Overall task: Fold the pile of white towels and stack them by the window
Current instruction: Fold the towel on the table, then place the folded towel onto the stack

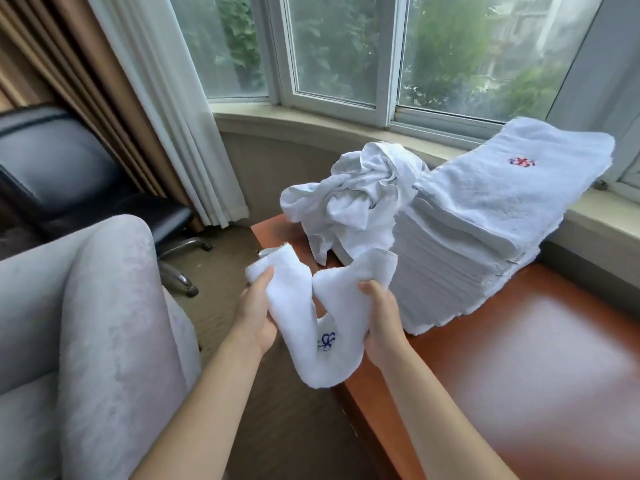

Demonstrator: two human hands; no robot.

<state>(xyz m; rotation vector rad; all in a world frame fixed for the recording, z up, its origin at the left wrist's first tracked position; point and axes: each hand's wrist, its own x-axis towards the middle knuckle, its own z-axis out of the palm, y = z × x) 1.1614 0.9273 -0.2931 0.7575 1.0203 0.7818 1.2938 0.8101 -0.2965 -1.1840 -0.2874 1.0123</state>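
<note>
— Where's the towel [311, 317]?
— Off the table's [519, 358] near left edge, sagging between left hand [254, 317] and right hand [379, 320], both pinching it (mid-fold, I'd judge).
— Next?
— Square corners, then onto the folded stack [485, 230] beside the unfolded pile [356, 202].

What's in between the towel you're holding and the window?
In the head view, the crumpled pile of white towels lies on the wooden table between the held towel and the window.

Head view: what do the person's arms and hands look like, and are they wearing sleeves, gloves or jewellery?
Both forearms are bare up to the frame edge, with no sleeves showing. The left hand and right hand have no gloves, and no rings, watch or bracelets are visible.
</note>
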